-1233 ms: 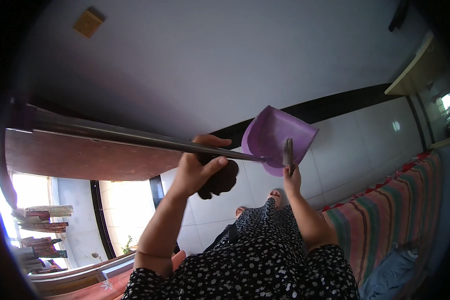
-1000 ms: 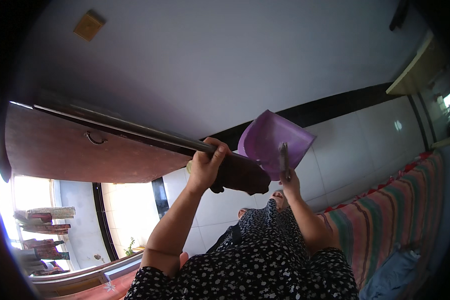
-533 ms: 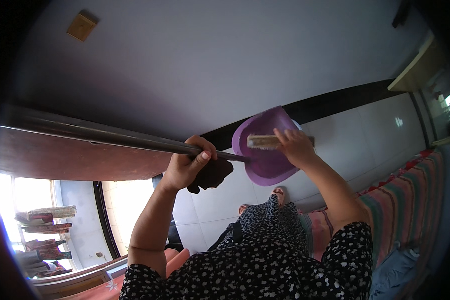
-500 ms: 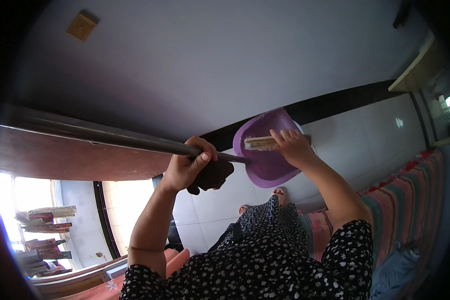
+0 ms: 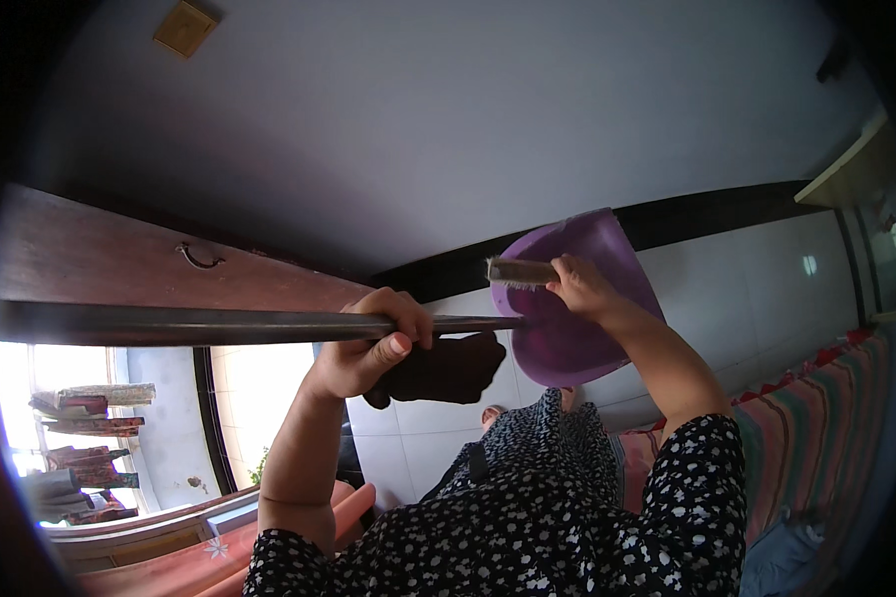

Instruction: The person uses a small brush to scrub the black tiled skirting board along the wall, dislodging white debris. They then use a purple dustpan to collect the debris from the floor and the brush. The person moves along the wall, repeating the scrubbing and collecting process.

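Note:
My left hand (image 5: 368,343) is wrapped round a long metal handle (image 5: 199,324), which runs across the view to a purple dustpan (image 5: 577,343). A dark brown cloth-like piece (image 5: 453,368) hangs from the same hand, under the handle; how it is held is hidden. In my right hand (image 5: 584,287) is a wooden brush (image 5: 525,272) with short pale bristles, gripped at its right end. The brush is over the dustpan's left part; I cannot tell whether they touch.
Beyond the dustpan runs a pale wall (image 5: 468,119) with a black skirting (image 5: 707,216). Reddish-brown furniture (image 5: 119,254) with a curved pull stands at left. White floor tiles (image 5: 747,269) lie to the right, near a striped cloth (image 5: 816,408). A pink cover (image 5: 189,572) is at lower left.
The dustpan and the handle's far end have shifted right in view, while the near end has swung lower. The brush has turned slightly. More of the furniture now shows above the handle.

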A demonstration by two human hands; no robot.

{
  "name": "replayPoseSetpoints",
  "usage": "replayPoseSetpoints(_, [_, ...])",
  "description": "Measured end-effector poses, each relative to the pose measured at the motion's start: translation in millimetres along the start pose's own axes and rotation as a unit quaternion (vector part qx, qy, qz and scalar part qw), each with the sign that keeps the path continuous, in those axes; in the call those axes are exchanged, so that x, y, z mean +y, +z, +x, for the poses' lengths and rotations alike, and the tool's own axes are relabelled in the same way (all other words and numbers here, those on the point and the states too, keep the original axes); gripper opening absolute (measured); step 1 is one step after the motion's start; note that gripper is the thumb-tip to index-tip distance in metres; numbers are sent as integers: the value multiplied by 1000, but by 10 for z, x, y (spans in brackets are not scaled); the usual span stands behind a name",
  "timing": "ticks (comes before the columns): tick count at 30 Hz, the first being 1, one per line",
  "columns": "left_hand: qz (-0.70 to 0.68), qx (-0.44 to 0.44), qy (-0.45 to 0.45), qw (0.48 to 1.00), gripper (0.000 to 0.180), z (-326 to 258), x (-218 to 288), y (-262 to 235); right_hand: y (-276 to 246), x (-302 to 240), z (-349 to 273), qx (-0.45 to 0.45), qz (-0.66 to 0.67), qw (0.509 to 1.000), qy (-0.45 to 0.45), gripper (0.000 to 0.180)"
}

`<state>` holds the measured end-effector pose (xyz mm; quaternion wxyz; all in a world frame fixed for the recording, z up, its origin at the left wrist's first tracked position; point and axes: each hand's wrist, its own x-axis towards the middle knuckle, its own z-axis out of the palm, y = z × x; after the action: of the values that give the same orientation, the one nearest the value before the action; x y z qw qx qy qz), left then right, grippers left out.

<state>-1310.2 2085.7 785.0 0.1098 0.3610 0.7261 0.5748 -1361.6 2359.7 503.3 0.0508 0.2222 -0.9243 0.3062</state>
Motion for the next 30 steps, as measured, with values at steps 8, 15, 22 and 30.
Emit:
replayPoseSetpoints(8, [16, 27, 6, 999, 29, -11, 37, -46, -70, -155, 148, 149, -98, 983, 52, 29])
replayPoseSetpoints(15, [-5, 38, -4, 999, 27, -58, 36, -101, -158, -143, 201, 174, -136, 974, 56, 30])
replayPoseSetpoints(22, [-13, 38, 1, 999, 26, -115, -2, -103, -161, -137, 164, 195, -111, 969, 103, 28])
replayPoseSetpoints(30, [4, 65, -16, 998, 25, -66, -51, -61, -61, 35, 109, 102, -110, 935, 322, 32])
